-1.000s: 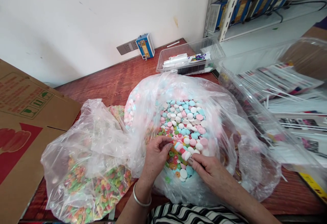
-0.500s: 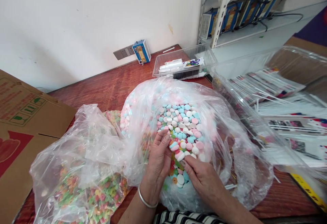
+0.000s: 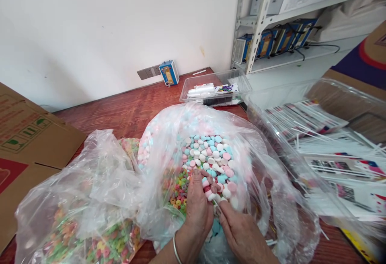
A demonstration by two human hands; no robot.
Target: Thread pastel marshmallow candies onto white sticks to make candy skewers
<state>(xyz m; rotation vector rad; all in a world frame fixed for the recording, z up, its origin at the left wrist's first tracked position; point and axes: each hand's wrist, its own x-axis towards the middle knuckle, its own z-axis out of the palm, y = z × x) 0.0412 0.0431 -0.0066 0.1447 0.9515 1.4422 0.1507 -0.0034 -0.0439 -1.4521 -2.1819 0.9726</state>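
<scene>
I see both hands sunk into the mouth of the big clear bag point(image 3: 256, 151) of pastel tablet candies point(image 3: 211, 155), which sits toward the near edge of the wooden table point(image 3: 126, 107), right in front of the person. The left hand point(image 3: 197, 207) lies palm-down with its fingers together, resting on the seam where the pink, blue and white tablets meet a patch of small coloured ring candies point(image 3: 177, 187); it clamps nothing that I can make out. The right hand point(image 3: 239, 230) comes in from the near side, fingertips pinched close beside the left hand's fingers, seemingly on a tablet or two, though I cannot tell for certain what it grips. The bag's rim is rolled open and slumped wide, which keeps the heap reachable from above.

A second clear bag point(image 3: 75, 207) full of ring candies sags at the near-left corner, pressed against the first. A cardboard box point(image 3: 27, 135) stands at the left edge. A clear tray point(image 3: 241, 81) sits by the far edge, and a plastic-covered stack of white sticks point(image 3: 325, 135) fills the right side.
</scene>
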